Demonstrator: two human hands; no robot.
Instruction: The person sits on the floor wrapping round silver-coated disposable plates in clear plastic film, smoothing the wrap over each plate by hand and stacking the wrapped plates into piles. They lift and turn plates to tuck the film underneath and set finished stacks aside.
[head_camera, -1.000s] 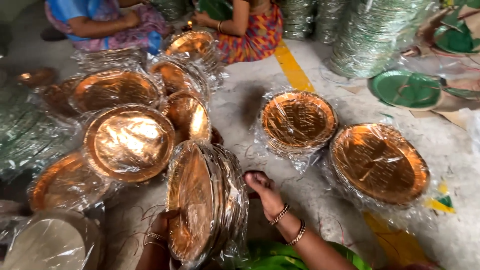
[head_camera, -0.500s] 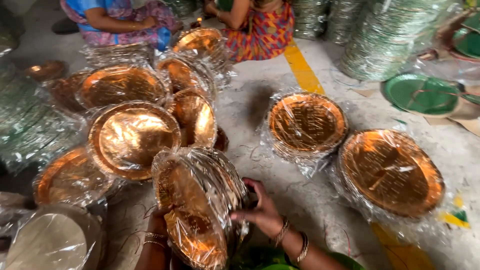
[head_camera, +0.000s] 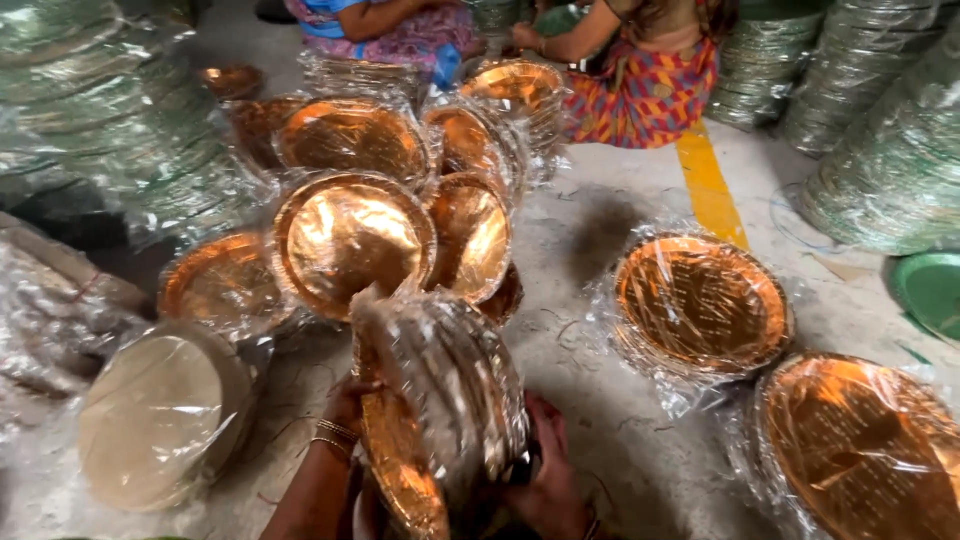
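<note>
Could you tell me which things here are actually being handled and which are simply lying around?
In hand:
- wrapped stack of copper-coloured plates, on edge
- left hand at its left side
- right hand at its right side

Lying about:
- two wrapped copper stacks flat on the floor
- pale wrapped stack
- green plate piles

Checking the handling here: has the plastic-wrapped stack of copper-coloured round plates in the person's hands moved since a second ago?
Yes. The wrapped plate stack has tipped from facing sideways to edge-up, judged against the yellow floor stripe.
</note>
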